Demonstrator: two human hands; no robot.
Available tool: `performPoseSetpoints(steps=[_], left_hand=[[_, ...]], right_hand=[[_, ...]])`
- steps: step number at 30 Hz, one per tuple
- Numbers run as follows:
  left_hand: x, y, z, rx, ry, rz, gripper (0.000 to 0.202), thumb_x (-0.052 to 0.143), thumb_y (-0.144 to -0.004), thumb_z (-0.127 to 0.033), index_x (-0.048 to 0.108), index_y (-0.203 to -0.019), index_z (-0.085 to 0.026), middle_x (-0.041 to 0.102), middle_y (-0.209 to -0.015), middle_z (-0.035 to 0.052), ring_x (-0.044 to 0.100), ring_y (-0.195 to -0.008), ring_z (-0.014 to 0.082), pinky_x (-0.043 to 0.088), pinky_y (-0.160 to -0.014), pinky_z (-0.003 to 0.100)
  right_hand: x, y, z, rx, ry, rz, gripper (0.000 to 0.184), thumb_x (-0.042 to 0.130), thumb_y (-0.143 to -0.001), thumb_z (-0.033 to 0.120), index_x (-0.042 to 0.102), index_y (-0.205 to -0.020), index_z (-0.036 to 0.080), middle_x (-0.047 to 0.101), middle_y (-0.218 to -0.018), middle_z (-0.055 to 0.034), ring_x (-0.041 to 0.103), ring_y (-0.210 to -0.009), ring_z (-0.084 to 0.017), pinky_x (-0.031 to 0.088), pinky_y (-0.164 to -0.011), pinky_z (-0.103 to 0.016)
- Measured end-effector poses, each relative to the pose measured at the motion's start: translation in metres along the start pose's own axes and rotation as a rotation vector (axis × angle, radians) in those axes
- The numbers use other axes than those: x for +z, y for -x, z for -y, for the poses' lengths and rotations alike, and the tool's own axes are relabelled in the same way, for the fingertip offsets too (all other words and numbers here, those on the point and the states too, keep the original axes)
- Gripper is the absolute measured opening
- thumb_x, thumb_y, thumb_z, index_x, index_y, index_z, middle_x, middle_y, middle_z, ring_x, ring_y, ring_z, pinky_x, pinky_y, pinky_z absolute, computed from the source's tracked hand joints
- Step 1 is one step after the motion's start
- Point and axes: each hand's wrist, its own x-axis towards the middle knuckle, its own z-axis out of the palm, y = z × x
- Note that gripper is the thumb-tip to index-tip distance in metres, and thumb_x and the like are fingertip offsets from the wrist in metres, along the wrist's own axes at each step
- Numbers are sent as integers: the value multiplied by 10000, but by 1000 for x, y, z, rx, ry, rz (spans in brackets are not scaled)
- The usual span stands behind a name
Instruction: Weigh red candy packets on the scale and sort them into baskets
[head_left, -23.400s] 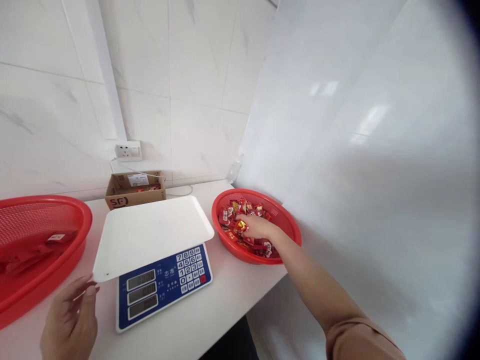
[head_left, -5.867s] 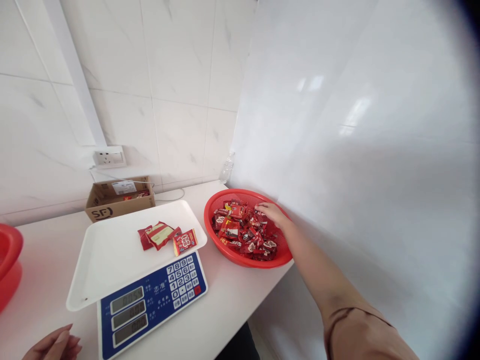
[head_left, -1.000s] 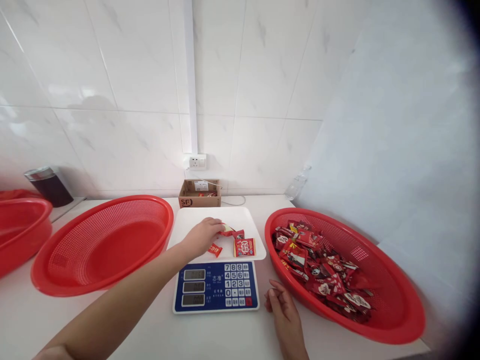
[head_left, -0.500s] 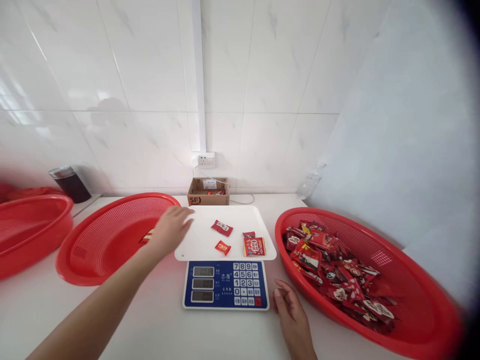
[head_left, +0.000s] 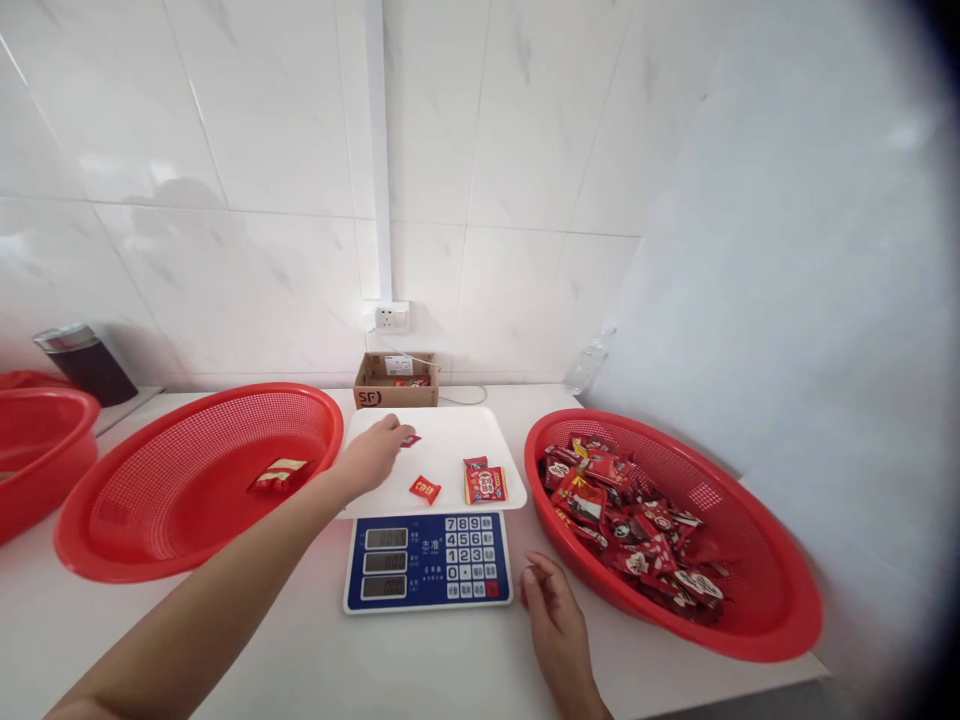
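My left hand point(head_left: 375, 452) is over the white weighing pan point(head_left: 450, 430), its fingers closed on a small red snack packet point(head_left: 409, 440) that they partly cover. Nearer the front of the pan lies a small orange-red packet point(head_left: 425, 489). On its right side a larger red packet point(head_left: 486, 485) partly overlaps a small dark-red one point(head_left: 475, 463). The blue keypad panel of the scale point(head_left: 427, 562) faces me. My right hand point(head_left: 556, 622) rests on the table right of the panel, fingers loosely curled and apart, with nothing visible in it.
A red basket point(head_left: 780, 630) heaped with red packets stands on the right. The left red basket point(head_left: 97, 540) holds a red-and-cream packet point(head_left: 279, 475). Another red basket point(head_left: 52, 480) is at far left. Behind the scale are a cardboard box point(head_left: 397, 395) and a wall socket point(head_left: 391, 318).
My left hand has moved from the left basket's rim rightward onto the pan and closed on the small red packet there. The view has shifted slightly; my right hand stays beside the scale.
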Motion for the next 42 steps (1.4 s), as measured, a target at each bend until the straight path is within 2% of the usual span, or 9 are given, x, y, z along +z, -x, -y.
performPoseSetpoints(steps=[4, 8, 11, 14, 19, 24, 30, 36, 42], left_hand=[[-27, 41, 33, -248, -158, -125, 414, 267, -843, -152, 505, -1177, -211, 537, -1093, 112, 534, -977, 261, 454, -692, 348], [-44, 71, 51, -378, -286, -129, 367, 354, -851, -286, 546, -1140, -164, 581, -1090, 136, 529, -1001, 306, 419, -818, 447], [-41, 75, 32, -217, -114, -112, 357, 385, -860, -348, 558, -1127, -184, 576, -1159, 103, 488, -1101, 265, 386, -918, 420], [-25, 66, 0, 23, 110, -22, 331, 380, -876, -327, 552, -1135, -212, 578, -1169, 64, 491, -1103, 194, 395, -936, 337], [7, 40, -30, 237, 249, 123, 316, 428, -826, -171, 565, -1109, -187, 592, -1143, 81, 471, -1113, 214, 342, -981, 378], [20, 24, -32, 152, 373, 116, 282, 480, -770, -177, 606, -1022, -187, 620, -1027, 109, 528, -1020, 267, 389, -904, 423], [18, 24, -34, -166, 747, -29, 328, 428, -819, -324, 511, -1118, -218, 592, -1013, 101, 561, -957, 243, 422, -872, 425], [12, 31, -49, -379, 1261, -17, 370, 286, -865, -462, 418, -1091, -201, 567, -985, 87, 624, -824, 164, 525, -715, 343], [12, 37, -73, -518, 2068, 123, 393, 490, -794, -539, 541, -998, -206, 592, -985, 45, 604, -842, 151, 527, -713, 293]], right_hand=[[4, -20, 39, -317, 231, 110, 258, 445, -856, 346, 568, -1028, 198, 635, -962, -92, 604, -862, -202, 497, -756, -332], [18, -63, 86, -551, 506, 214, 338, 447, -853, 295, 515, -1173, 211, 566, -1161, -95, 490, -1112, -234, 391, -955, -406], [34, -88, 103, -509, 751, 370, 394, 467, -833, 267, 502, -1217, 187, 534, -1234, -96, 379, -1224, -263, 326, -1000, -420], [48, -99, 108, -389, 912, 489, 374, 472, -832, 298, 525, -1188, 194, 546, -1219, -92, 433, -1168, -251, 378, -914, -372], [60, -105, 107, -309, 974, 463, 279, 497, -801, 296, 581, -1053, 208, 590, -1096, -86, 500, -1018, -247, 389, -756, -324], [62, -113, 106, -281, 949, 427, 233, 519, -710, 132, 607, -914, 203, 606, -961, -67, 522, -885, -210, 356, -717, -289], [65, -120, 105, -260, 778, 368, 149, 521, -660, 87, 584, -748, 190, 593, -820, -46, 530, -743, -171, 350, -636, -265], [79, -109, 117, -281, 450, 369, 162, 439, -736, 191, 535, -866, 195, 568, -684, 31, 548, -615, -121, 424, -576, -232], [95, -80, 141, -503, 200, 417, 333, 500, -735, 178, 527, -1064, 213, 599, -1028, -38, 561, -947, -175, 451, -841, -339]])
